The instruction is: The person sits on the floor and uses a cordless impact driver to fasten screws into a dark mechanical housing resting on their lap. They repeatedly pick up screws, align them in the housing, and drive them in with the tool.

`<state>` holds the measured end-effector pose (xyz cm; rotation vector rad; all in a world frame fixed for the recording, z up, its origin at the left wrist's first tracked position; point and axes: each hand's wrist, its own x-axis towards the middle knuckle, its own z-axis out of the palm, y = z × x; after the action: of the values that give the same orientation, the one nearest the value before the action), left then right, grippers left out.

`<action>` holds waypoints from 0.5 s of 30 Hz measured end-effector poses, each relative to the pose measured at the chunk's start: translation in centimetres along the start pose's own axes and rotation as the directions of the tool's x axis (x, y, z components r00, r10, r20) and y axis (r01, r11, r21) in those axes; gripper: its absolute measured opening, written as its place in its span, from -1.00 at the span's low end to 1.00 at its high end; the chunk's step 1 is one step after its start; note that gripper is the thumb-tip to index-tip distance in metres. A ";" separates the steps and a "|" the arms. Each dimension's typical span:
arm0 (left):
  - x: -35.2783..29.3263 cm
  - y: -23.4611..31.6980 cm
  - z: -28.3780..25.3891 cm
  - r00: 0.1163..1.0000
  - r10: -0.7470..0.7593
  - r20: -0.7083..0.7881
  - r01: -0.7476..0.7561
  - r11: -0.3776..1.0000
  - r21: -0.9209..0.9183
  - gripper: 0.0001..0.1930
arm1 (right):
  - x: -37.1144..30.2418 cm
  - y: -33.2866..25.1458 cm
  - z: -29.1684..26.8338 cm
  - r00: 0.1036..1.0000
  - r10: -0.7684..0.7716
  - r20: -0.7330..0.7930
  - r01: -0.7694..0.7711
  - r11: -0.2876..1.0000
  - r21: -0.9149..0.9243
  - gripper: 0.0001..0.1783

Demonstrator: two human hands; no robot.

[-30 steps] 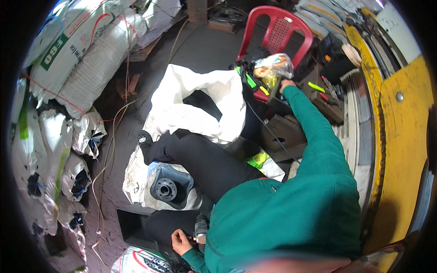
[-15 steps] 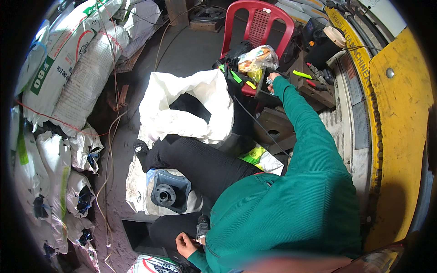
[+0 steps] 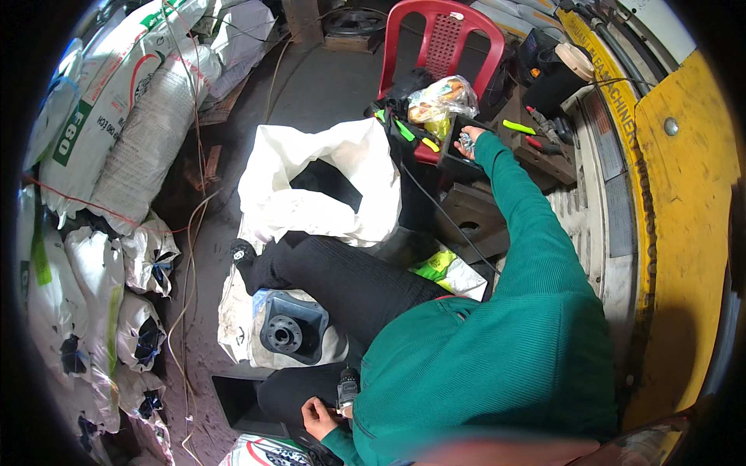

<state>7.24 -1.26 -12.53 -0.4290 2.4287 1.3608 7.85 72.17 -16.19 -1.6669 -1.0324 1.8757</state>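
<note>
My right hand (image 3: 470,143), at the end of an outstretched green sleeve, is closed around small silver metal fasteners (image 3: 466,141), probably screws or bolts. It is over the rim of a dark open box (image 3: 449,161) beside the red chair. My left hand (image 3: 317,419) rests on my thigh with its fingers loosely laid out, right next to a cordless drill (image 3: 347,391) whose chuck points away from me. Between my legs sits a grey square metal housing (image 3: 294,328) with a round flanged hub (image 3: 282,335), on a pale sack.
A white open sack (image 3: 264,186) stands beyond my leg. The red plastic chair (image 3: 444,46) carries a plastic bag (image 3: 443,101). Green-handled pliers (image 3: 519,127) lie near a metal block (image 3: 466,221). Filled sacks (image 3: 93,140) line the left; a yellow machine (image 3: 688,233) is at right. A black bin (image 3: 237,400) is near-left.
My right hand has drawn back slightly toward me at the dark box, and more of the silver pieces in it now show. My left hand, the drill and the housing stay in place.
</note>
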 end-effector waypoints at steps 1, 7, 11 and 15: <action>0.0 0.0 -0.1 1.000 0.007 0.027 -0.006 0.999 -0.032 -0.84 | 0.1 0.1 -0.2 0.999 -0.031 0.034 0.031 0.999 0.007 -0.75; 0.4 -0.3 0.5 0.951 0.305 -0.057 -0.291 0.940 0.178 -0.85 | 4.3 0.6 -3.2 0.939 -0.110 0.325 0.240 0.887 -0.394 -0.64; -0.1 -0.8 0.7 0.983 0.144 -0.111 -0.114 0.964 0.240 -0.78 | 10.0 0.1 -5.1 0.861 0.035 0.507 0.116 0.957 -0.264 -0.68; -0.8 -0.6 0.4 0.988 0.048 -0.144 -0.006 0.960 0.282 -0.78 | 14.9 -1.1 -6.6 0.841 0.106 0.531 0.194 0.857 -0.477 -0.64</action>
<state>8.23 -1.08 -12.84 -0.4386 2.7071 1.0020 11.28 85.38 -25.13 -1.3361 -1.9398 2.2343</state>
